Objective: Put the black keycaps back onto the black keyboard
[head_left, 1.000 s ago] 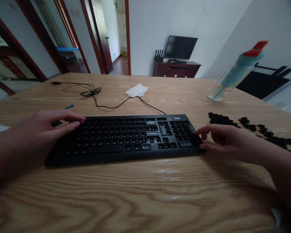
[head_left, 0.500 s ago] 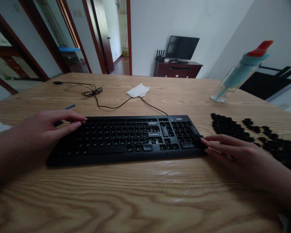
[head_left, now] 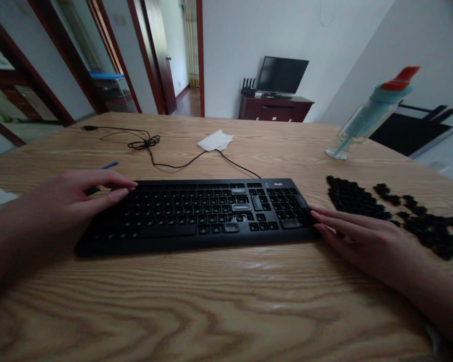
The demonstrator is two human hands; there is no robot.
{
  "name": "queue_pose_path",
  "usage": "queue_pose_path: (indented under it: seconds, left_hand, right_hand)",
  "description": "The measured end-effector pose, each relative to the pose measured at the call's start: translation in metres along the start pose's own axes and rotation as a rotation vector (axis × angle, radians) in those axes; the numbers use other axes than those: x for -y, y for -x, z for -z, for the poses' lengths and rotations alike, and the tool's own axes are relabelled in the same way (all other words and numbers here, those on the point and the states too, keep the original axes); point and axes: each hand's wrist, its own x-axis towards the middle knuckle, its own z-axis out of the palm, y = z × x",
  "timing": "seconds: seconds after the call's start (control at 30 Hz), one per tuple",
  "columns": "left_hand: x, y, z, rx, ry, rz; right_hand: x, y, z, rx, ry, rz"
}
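Observation:
A black wired keyboard (head_left: 168, 231) lies flat on the wooden table, most of its keycaps off so that the small key sockets show. Only a few wide keys keep their caps, the space bar among them. My left hand (head_left: 94, 193) is at the keyboard's upper left, thumb and fingers closed on its back edge. That corner is hidden beneath the hand. My right hand (head_left: 357, 234) rests on the table, with its fingertips pressed together against the keyboard's right edge. Loose black keycaps (head_left: 353, 198) lie in a heap behind and to the right of it.
A cable (head_left: 173, 166) runs from the keyboard to a bundled coil. White tissue (head_left: 216, 141) lies near it. A clear bottle (head_left: 366, 123) with a red and teal top stands at the back right. A blue stick (head_left: 110, 165) pokes out behind my left hand.
My right hand's fingertips have shifted slightly up along the keyboard's right edge, and the fingers look straighter. The left hand stays in place. The view has moved a little.

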Motion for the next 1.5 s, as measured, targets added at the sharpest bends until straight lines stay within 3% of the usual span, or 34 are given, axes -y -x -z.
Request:
queue_pose_path:
  seconds: [0.23,0.43,0.8,1.33,1.5]
  left_hand:
    - [-0.001,0.001,0.0,-0.021,0.019,-0.037]
    - [-0.001,0.0,0.0,-0.027,0.015,-0.019]
    - [0.001,0.0,0.001,-0.008,0.009,-0.022]
    - [-0.002,0.002,0.0,-0.034,0.02,-0.043]
    - [-0.002,0.001,0.0,-0.024,0.023,-0.036]
  right_hand:
    - [-0.001,0.002,-0.001,-0.013,0.024,0.056]
    - [-0.001,0.004,-0.001,-0.077,0.099,0.017]
    - [0.009,0.001,0.002,-0.023,0.028,0.008]
    - [0.011,-0.001,-0.001,-0.058,0.0,-0.061]
    - [0.009,0.001,0.001,-0.031,-0.002,-0.016]
